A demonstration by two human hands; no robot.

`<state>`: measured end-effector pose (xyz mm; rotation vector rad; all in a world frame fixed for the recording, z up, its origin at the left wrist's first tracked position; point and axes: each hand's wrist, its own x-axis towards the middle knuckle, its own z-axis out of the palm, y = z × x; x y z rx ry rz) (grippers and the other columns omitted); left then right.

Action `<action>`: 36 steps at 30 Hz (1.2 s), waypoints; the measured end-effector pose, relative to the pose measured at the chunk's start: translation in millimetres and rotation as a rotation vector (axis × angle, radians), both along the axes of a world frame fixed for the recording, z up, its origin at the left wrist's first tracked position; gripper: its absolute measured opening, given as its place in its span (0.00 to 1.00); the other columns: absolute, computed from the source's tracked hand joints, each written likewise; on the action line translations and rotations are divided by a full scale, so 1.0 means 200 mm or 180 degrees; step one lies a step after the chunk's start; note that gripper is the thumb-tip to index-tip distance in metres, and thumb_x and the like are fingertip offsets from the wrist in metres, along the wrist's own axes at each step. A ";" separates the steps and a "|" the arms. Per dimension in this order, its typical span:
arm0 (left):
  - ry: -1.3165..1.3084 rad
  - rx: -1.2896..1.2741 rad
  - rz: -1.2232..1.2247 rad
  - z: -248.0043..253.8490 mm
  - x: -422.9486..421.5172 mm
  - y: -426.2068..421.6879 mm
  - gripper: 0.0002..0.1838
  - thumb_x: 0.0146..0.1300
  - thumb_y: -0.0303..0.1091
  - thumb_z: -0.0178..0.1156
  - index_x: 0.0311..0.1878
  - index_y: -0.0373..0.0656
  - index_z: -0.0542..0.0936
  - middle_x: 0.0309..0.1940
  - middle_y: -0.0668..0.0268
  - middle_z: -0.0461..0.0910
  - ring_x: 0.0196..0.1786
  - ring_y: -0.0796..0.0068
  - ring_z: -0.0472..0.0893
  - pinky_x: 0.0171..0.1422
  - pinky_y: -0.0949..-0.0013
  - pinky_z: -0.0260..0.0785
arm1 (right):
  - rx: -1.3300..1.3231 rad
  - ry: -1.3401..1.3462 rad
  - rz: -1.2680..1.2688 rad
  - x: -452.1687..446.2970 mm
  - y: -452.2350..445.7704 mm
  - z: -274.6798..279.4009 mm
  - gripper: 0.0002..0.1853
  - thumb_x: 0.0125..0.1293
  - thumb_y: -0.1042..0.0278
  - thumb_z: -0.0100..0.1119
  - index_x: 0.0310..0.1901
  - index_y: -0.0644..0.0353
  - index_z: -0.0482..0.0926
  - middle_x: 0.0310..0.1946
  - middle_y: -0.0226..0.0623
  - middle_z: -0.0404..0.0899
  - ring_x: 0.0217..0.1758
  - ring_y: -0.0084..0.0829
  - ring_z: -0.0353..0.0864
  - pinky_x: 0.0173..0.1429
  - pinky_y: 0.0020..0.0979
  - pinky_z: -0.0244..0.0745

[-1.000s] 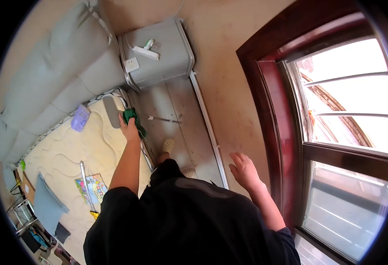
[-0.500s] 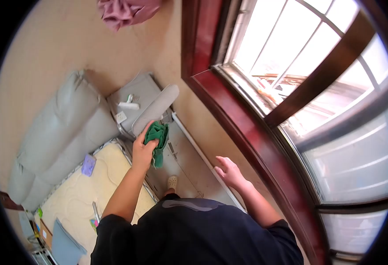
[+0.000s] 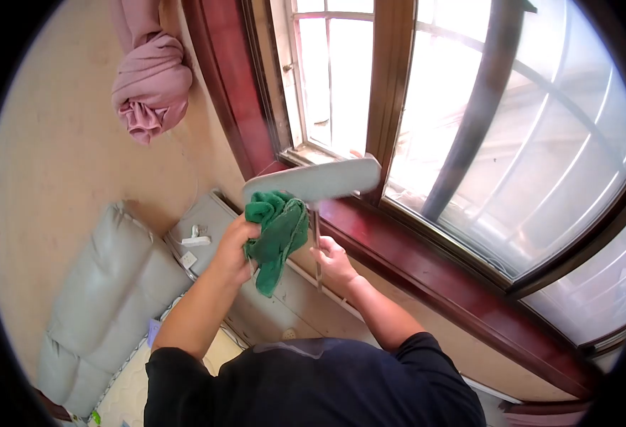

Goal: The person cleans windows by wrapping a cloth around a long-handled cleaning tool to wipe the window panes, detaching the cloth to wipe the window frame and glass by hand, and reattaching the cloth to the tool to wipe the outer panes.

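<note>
A bunched green cloth (image 3: 279, 238) is in my left hand (image 3: 233, 249), with its lower end hanging free. Just beyond the cloth is a long, flat grey pad (image 3: 320, 179) with rounded ends, raised in front of the window's lower frame. The left hand's hold on the pad is hidden by the cloth. A thin rod (image 3: 317, 242) runs down from the pad, and the fingers of my right hand (image 3: 334, 262) are closed round it.
The window (image 3: 441, 128) with its dark red sill (image 3: 413, 256) fills the right side. A knotted pink curtain (image 3: 153, 85) hangs at upper left. Below are a grey padded headboard (image 3: 117, 285), a nightstand (image 3: 210, 213) with a white power strip (image 3: 196, 241), and a cream mattress (image 3: 124, 384).
The view has swung toward the window. My left hand has raised the grey pad and green cloth up and to the right. My right hand, earlier empty, has closed on the rod.
</note>
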<state>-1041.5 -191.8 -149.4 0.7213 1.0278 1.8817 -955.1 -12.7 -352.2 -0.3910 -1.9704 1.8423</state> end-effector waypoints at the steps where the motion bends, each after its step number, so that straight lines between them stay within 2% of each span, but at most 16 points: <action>1: -0.0077 0.0035 -0.0154 0.02 0.00 0.02 0.24 0.54 0.27 0.49 0.58 0.35 0.71 0.50 0.60 0.76 0.51 0.70 0.77 0.58 0.67 0.70 | 0.0261 0.0397 -0.0161 0.05 -0.02 0.00 0.10 0.63 0.67 0.59 0.40 0.64 0.75 0.31 0.32 0.77 0.34 0.26 0.73 0.43 0.29 0.71; 5: 0.0368 -0.0292 -0.0326 0.13 0.02 0.08 0.20 0.64 0.31 0.50 0.59 0.37 0.70 0.50 0.62 0.76 0.51 0.72 0.77 0.57 0.67 0.70 | 0.1192 0.0683 -0.0524 0.26 -0.03 -0.03 0.08 0.65 0.67 0.58 0.34 0.63 0.73 0.26 0.30 0.72 0.30 0.21 0.69 0.35 0.29 0.68; 7: 0.0741 -0.0840 -0.0556 0.17 0.00 0.11 0.19 0.71 0.37 0.48 0.60 0.39 0.69 0.51 0.65 0.75 0.53 0.75 0.75 0.59 0.68 0.68 | 0.0317 0.0857 -0.0876 0.35 -0.04 -0.03 0.10 0.66 0.67 0.56 0.30 0.61 0.70 0.21 0.28 0.66 0.25 0.19 0.66 0.29 0.28 0.65; 8: 0.0730 -0.0849 -0.0556 0.18 -0.02 0.13 0.19 0.71 0.37 0.48 0.60 0.39 0.69 0.51 0.65 0.75 0.53 0.75 0.75 0.59 0.68 0.68 | 0.0060 0.0817 -0.0929 0.42 -0.03 0.00 0.10 0.67 0.66 0.57 0.30 0.60 0.71 0.20 0.27 0.64 0.23 0.17 0.63 0.27 0.24 0.62; 10: 0.1847 -0.0866 -0.0524 0.18 -0.06 0.16 0.20 0.72 0.41 0.47 0.62 0.41 0.68 0.50 0.68 0.75 0.54 0.78 0.72 0.60 0.71 0.65 | 0.0341 0.0793 -0.1324 0.50 0.00 0.00 0.10 0.67 0.66 0.57 0.29 0.60 0.71 0.19 0.26 0.64 0.23 0.17 0.62 0.26 0.24 0.61; 12: 0.2065 -0.0937 -0.0426 0.16 -0.11 0.19 0.21 0.71 0.41 0.48 0.62 0.42 0.68 0.50 0.69 0.74 0.54 0.78 0.72 0.61 0.72 0.63 | 0.0361 0.0689 -0.1393 0.59 0.02 -0.03 0.11 0.67 0.65 0.57 0.29 0.60 0.71 0.19 0.26 0.63 0.22 0.17 0.61 0.26 0.24 0.60; 14: 0.2921 -0.0849 -0.0005 0.16 -0.14 0.23 0.19 0.71 0.39 0.49 0.60 0.42 0.70 0.50 0.69 0.75 0.54 0.79 0.72 0.61 0.72 0.63 | 0.0395 0.0586 -0.1460 0.68 0.04 -0.05 0.11 0.67 0.65 0.57 0.29 0.60 0.72 0.18 0.26 0.63 0.22 0.17 0.60 0.26 0.23 0.60; 18: 0.2997 -0.1038 0.0453 0.18 -0.21 0.29 0.14 0.66 0.37 0.55 0.48 0.38 0.77 0.38 0.70 0.79 0.41 0.79 0.77 0.48 0.72 0.70 | 0.0584 0.0465 -0.1586 0.84 0.03 0.00 0.12 0.67 0.65 0.57 0.28 0.60 0.70 0.16 0.28 0.61 0.21 0.18 0.59 0.25 0.25 0.59; 20: 0.2985 -0.0917 0.0736 0.20 -0.25 0.34 0.16 0.61 0.41 0.59 0.43 0.37 0.78 0.31 0.67 0.80 0.35 0.75 0.78 0.42 0.71 0.71 | 0.0809 0.0378 -0.1595 0.90 0.02 0.03 0.12 0.66 0.66 0.57 0.27 0.60 0.69 0.16 0.30 0.60 0.21 0.20 0.59 0.25 0.26 0.59; 22: 0.3857 -0.1977 0.1300 0.27 -0.31 0.38 0.22 0.58 0.49 0.61 0.41 0.36 0.78 0.31 0.59 0.80 0.35 0.68 0.79 0.42 0.69 0.71 | 0.0838 0.0385 -0.1550 0.94 0.01 0.04 0.12 0.66 0.67 0.57 0.27 0.60 0.69 0.17 0.31 0.61 0.20 0.22 0.60 0.25 0.26 0.59; 23: 0.3979 -0.2173 0.1383 0.31 -0.31 0.40 0.31 0.53 0.57 0.61 0.42 0.32 0.77 0.32 0.50 0.79 0.37 0.60 0.81 0.43 0.66 0.71 | 0.0921 0.0416 -0.1470 0.96 -0.01 0.04 0.12 0.65 0.68 0.58 0.26 0.60 0.68 0.17 0.32 0.62 0.20 0.22 0.60 0.25 0.27 0.60; 26: 0.4296 -0.2382 0.1219 0.33 -0.34 0.45 0.37 0.52 0.59 0.60 0.46 0.26 0.75 0.35 0.46 0.80 0.41 0.57 0.82 0.47 0.63 0.71 | 0.1034 0.0396 -0.1279 0.97 -0.06 0.04 0.12 0.64 0.68 0.59 0.26 0.60 0.69 0.17 0.34 0.63 0.20 0.25 0.62 0.25 0.28 0.61; 27: 0.4187 -0.2490 0.0889 0.36 -0.34 0.46 0.43 0.51 0.60 0.60 0.51 0.22 0.71 0.42 0.41 0.78 0.48 0.55 0.80 0.50 0.63 0.71 | 0.1069 0.0334 -0.1177 0.97 -0.08 0.04 0.12 0.63 0.68 0.60 0.26 0.60 0.69 0.18 0.35 0.63 0.20 0.26 0.63 0.25 0.28 0.62; 31: 0.3967 -0.2769 0.0626 0.40 -0.38 0.50 0.45 0.51 0.61 0.59 0.55 0.22 0.68 0.49 0.39 0.75 0.53 0.55 0.78 0.53 0.63 0.70 | 0.1293 0.0188 -0.1068 0.95 -0.10 0.04 0.11 0.61 0.68 0.61 0.26 0.60 0.71 0.18 0.37 0.65 0.19 0.30 0.66 0.25 0.30 0.63; 33: 0.3460 -0.2873 0.0609 0.43 -0.38 0.51 0.31 0.56 0.55 0.58 0.47 0.32 0.71 0.41 0.58 0.77 0.43 0.67 0.77 0.47 0.68 0.69 | 0.1279 0.0205 -0.1070 0.94 -0.11 0.05 0.11 0.61 0.68 0.61 0.26 0.60 0.71 0.18 0.37 0.65 0.19 0.30 0.65 0.25 0.30 0.63; 36: 0.3591 -0.2582 0.0688 0.41 -0.47 0.52 0.25 0.59 0.49 0.56 0.48 0.34 0.72 0.40 0.60 0.76 0.43 0.70 0.77 0.48 0.68 0.69 | 0.1288 0.0219 -0.1107 0.93 -0.10 0.06 0.11 0.62 0.68 0.61 0.26 0.60 0.71 0.17 0.37 0.65 0.19 0.30 0.65 0.25 0.29 0.63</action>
